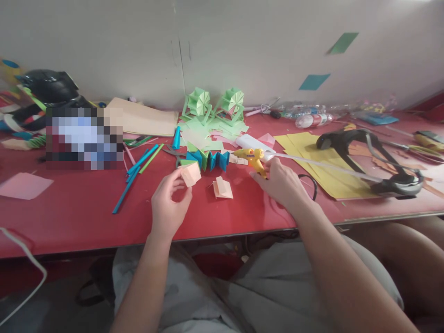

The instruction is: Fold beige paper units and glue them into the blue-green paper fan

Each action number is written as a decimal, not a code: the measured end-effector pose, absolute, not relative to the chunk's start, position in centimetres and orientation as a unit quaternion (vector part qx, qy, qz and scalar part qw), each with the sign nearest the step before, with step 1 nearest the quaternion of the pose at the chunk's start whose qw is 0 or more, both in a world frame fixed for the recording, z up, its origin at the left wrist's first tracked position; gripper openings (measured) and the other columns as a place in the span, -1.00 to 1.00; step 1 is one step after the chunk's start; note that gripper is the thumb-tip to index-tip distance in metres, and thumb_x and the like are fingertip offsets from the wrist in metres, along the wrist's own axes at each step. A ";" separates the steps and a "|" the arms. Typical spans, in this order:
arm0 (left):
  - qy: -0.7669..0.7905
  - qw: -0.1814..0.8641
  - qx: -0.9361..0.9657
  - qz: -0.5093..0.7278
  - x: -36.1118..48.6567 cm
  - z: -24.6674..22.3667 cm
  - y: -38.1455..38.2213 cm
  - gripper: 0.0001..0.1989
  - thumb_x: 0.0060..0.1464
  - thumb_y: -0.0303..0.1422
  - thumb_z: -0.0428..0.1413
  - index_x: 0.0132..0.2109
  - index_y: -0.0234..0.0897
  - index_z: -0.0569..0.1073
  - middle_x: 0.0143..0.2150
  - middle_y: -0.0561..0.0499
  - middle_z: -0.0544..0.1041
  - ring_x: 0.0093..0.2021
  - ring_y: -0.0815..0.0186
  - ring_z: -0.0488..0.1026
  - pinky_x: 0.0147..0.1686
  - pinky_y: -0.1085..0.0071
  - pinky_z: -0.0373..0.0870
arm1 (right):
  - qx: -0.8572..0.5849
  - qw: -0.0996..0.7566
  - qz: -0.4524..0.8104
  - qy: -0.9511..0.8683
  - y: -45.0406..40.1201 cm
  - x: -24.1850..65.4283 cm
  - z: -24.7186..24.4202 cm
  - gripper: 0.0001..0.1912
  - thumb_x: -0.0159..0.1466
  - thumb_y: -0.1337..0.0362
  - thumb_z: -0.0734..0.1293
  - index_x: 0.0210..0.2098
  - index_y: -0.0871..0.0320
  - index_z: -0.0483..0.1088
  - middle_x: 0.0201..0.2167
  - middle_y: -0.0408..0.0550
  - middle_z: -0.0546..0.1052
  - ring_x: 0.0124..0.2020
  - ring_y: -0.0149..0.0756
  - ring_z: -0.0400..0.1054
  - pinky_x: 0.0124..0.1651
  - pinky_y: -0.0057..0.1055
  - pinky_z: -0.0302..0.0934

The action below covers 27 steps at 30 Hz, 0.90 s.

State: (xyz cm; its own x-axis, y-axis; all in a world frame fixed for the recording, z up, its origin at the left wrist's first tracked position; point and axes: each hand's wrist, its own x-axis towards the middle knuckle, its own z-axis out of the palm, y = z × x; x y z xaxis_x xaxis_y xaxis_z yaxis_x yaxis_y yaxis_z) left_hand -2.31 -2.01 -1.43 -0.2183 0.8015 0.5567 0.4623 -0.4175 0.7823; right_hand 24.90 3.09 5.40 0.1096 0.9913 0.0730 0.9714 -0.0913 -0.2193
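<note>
My left hand (170, 200) pinches a folded peach paper piece (190, 174) between thumb and fingers, raised over the red table. My right hand (282, 181) is closed around the handle of a yellow hot glue gun (250, 156), its nozzle pointing left and a long clear glue stick (322, 164) jutting out of its back. Between my hands lies another folded peach paper piece (223, 188). Just behind is a zigzag-folded blue and green paper strip (219, 161), with scissors (176, 155) at its left, partly hidden.
Two green folded-paper models (233, 102) stand by the wall among green sheets. Blue paper sticks (135, 173) lie left. Yellow sheets (301, 150) and a black head strap (395, 185) are at right, plastic bottles (314, 120) behind. The red table's (132, 231) front edge is near my lap.
</note>
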 end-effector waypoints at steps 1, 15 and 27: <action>0.521 0.146 0.607 0.582 -2.3 -1.4 -2.0 -0.48 0.07 -0.47 0.22 0.20 -0.24 0.44 0.06 -0.15 0.55 -0.05 0.17 0.57 -0.06 0.22 0.59 | -0.738 0.092 0.045 -0.667 2.6 24.9 5.9 -0.59 0.29 0.01 0.30 -0.06 0.22 0.37 -0.30 0.16 0.56 -0.27 0.01 0.44 -0.33 -0.29 0.10; 0.525 0.151 0.615 0.569 -2.3 -1.4 -2.0 -0.48 0.06 -0.49 0.21 0.19 -0.22 0.44 0.07 -0.15 0.56 -0.05 0.18 0.57 -0.07 0.24 0.57 | -0.615 0.106 0.118 -0.772 0.2 18.3 4.0 -0.67 0.30 -0.01 0.31 -0.16 0.12 0.41 -0.12 0.04 0.51 -0.16 -0.11 0.45 -0.38 -0.37 0.04; 0.534 0.149 0.620 0.555 -2.1 -1.0 -2.1 -0.51 0.09 -0.46 0.19 0.19 -0.20 0.44 0.03 -0.13 0.57 -0.07 0.20 0.58 -0.06 0.27 0.57 | -0.537 0.236 0.217 -0.780 1.0 18.3 4.5 -0.80 0.28 0.19 0.29 -0.43 0.11 0.26 -0.31 -0.05 0.47 -0.30 -0.27 0.34 -0.24 -0.35 0.15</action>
State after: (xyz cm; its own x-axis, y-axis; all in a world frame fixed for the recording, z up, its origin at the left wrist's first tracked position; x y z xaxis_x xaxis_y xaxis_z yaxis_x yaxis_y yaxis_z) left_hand -2.12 -2.11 -1.03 -0.1867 0.8272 0.5300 0.4968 -0.3859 0.7773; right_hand 18.30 1.01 4.52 -0.3128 0.9401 0.1353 0.7350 0.3298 -0.5925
